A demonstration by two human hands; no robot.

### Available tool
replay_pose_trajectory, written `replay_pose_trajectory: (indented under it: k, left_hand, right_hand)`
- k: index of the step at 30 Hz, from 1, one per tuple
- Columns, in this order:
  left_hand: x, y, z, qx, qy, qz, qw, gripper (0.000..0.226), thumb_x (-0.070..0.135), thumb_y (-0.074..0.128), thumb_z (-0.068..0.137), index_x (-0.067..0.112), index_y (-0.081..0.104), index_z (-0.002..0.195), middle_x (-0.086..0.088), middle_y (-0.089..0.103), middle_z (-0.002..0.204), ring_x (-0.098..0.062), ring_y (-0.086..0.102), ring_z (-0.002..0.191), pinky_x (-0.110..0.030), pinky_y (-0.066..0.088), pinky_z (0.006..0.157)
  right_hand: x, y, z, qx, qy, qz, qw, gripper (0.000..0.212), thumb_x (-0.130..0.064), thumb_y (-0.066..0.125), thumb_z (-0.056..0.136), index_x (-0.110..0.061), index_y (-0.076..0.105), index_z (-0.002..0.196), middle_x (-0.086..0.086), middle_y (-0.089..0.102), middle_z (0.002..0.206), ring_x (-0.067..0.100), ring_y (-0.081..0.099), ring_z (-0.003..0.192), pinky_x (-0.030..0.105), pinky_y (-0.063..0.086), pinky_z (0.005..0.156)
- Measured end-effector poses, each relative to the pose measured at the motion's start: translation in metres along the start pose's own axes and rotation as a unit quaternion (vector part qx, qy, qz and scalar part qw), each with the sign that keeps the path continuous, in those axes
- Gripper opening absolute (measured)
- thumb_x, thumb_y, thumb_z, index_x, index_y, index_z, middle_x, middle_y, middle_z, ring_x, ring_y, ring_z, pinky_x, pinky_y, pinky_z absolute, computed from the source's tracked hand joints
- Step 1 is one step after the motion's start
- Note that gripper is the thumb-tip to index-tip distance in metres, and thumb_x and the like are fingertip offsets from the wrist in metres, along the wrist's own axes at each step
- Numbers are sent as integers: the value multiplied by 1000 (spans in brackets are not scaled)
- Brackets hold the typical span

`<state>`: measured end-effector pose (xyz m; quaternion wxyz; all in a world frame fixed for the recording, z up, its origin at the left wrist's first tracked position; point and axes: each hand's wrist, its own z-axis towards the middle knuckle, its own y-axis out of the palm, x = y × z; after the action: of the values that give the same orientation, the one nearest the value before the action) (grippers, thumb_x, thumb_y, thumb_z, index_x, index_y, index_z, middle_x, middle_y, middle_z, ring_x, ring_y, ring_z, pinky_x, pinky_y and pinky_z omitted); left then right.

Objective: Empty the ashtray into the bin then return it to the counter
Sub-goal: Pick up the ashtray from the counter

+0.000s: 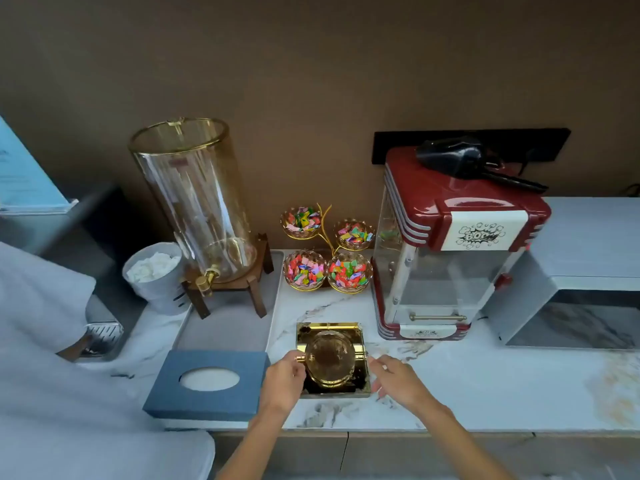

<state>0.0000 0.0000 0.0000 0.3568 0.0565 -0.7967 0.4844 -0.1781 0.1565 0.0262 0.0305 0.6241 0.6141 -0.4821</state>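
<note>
A square gold ashtray (332, 332) with a round amber glass bowl in its middle sits on the marble counter (485, 386) near the front edge. My left hand (284, 379) touches the ashtray's left side, fingers curled against the bowl's rim. My right hand (394, 377) is at the ashtray's right edge with its fingers spread, holding nothing. I cannot tell whether the left hand grips the ashtray. No bin is in view.
A blue tissue box (207, 382) lies just left of the ashtray. Behind stand a glass drink dispenser (197, 202), a white cup (156, 275), candy bowls on a gold stand (325, 251), a red popcorn machine (446, 244) and a grey box (571, 299). A person in white (41, 306) stands left.
</note>
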Motion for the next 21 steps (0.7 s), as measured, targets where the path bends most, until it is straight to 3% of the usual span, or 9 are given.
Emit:
replay_pose_trajectory:
  k: [2, 4, 7, 10, 13, 15, 18, 21]
  left_hand:
    - [-2, 3, 12, -4, -51, -37, 998, 36, 14, 59, 101, 17, 60, 137, -8, 75, 121, -20, 69, 103, -32, 58, 95]
    - [-1, 5, 21, -23, -79, -25, 996, 37, 14, 59, 101, 13, 57, 138, -11, 73, 122, -22, 69, 104, -31, 58, 94]
    - [-3, 14, 31, -81, -86, 25, 993, 45, 25, 58, 102, 13, 46, 144, -12, 62, 135, -26, 63, 122, -32, 53, 99]
    - [-6, 23, 41, -127, -111, 27, 985, 56, 26, 55, 103, 11, 33, 152, -14, 48, 151, -30, 52, 137, -34, 48, 106]
    - [-6, 29, 54, -133, -158, -12, 978, 58, 18, 51, 104, 8, 25, 155, -16, 47, 152, -31, 52, 136, -32, 50, 103]
    - [-6, 31, 64, -139, -177, -24, 974, 52, 19, 49, 105, 8, 29, 152, -16, 52, 146, -29, 57, 129, -30, 52, 97]
    - [-5, 30, 80, -171, -179, -15, 969, 46, 25, 51, 104, 9, 39, 145, -16, 58, 138, -29, 59, 123, -32, 53, 95]
    - [-7, 32, 94, -187, -170, 21, 967, 44, 30, 56, 102, 10, 42, 138, -16, 60, 135, -31, 61, 121, -34, 54, 92]
  right_hand:
    - [3, 4, 13, 6, 25, 26, 999, 44, -47, 46, 105, -13, 62, 128, 7, 78, 103, 21, 75, 93, 28, 54, 78]
    - [7, 8, 25, 14, 34, -17, 999, 37, -39, 50, 105, -12, 65, 126, 10, 74, 118, 22, 69, 96, 27, 50, 78]
    - [12, 14, 45, 26, 29, -85, 996, 30, -28, 55, 103, -13, 65, 127, 8, 68, 131, 18, 61, 99, 16, 44, 66]
    - [11, 18, 61, 7, 52, -61, 997, 37, -24, 56, 103, -11, 59, 137, 9, 63, 139, 24, 61, 121, 18, 43, 81]
    - [5, 15, 79, -24, 92, -10, 995, 40, -17, 53, 103, -11, 54, 143, 12, 59, 143, 28, 57, 128, 27, 48, 98]
    - [6, 10, 91, -47, 116, 25, 992, 39, -16, 53, 103, -9, 56, 142, 14, 62, 134, 29, 60, 120, 34, 52, 93]
    - [6, 7, 102, -77, 142, 70, 984, 41, -24, 60, 101, -13, 54, 141, 15, 64, 132, 30, 63, 118, 32, 52, 79]
    - [4, 12, 113, -67, 142, 32, 987, 42, -32, 62, 100, -12, 57, 136, 14, 65, 123, 30, 65, 115, 39, 58, 90]
